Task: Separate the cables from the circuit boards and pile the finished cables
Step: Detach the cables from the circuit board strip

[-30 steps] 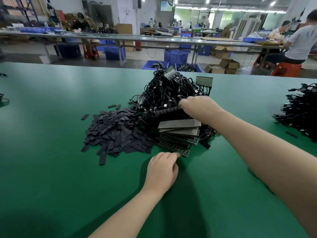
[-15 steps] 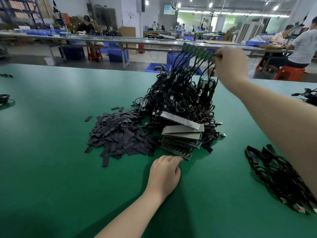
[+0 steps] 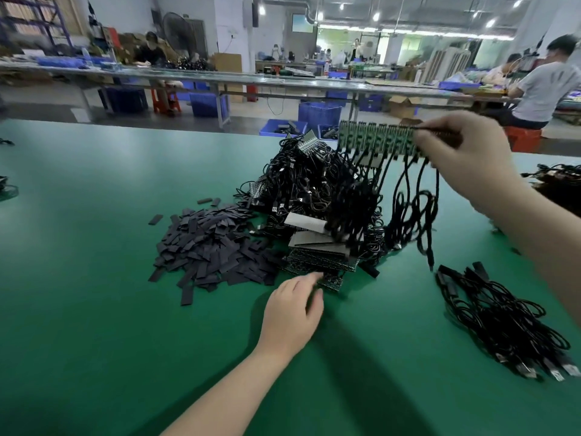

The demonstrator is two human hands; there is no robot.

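My right hand (image 3: 465, 158) pinches the strip of circuit boards (image 3: 377, 140) aloft, its dangling cables (image 3: 408, 209) snagging the tangled heap (image 3: 317, 187) beyond my flat, relaxed left hand (image 3: 290, 313), so I should lift slowly and shake them free.

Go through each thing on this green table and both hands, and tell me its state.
circuit board strip: lifted, cables hanging from it
right hand: grips the strip's end
left hand: resting on table, holds nothing
cable heap: tangled, unsorted
finished cables: piled apart
black strips: loose pile
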